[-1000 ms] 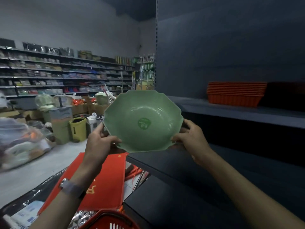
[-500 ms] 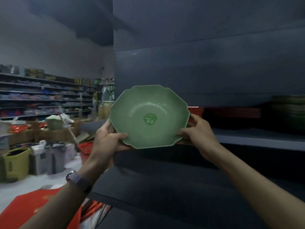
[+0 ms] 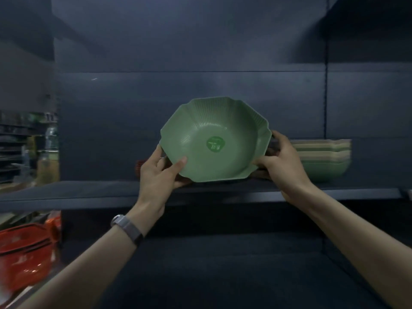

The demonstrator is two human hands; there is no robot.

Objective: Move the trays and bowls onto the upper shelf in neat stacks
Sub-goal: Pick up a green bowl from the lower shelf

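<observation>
I hold a green octagonal bowl with a round green sticker inside, tilted so its inside faces me, just above the front of the upper shelf. My left hand grips its lower left rim, thumb inside the bowl. My right hand grips the right rim. A stack of green and beige bowls stands on the same shelf just right of my right hand. A sliver of the red trays shows behind my left hand; most of them are hidden.
The dark back panel rises behind the shelf, and a lower dark shelf lies under my arms. A red shopping basket sits at the lower left. Distant store shelving shows at the far left.
My view swung right and up toward the shelf. The bowl moved with both hands rightward, close to the stack of bowls, which has come into clear view.
</observation>
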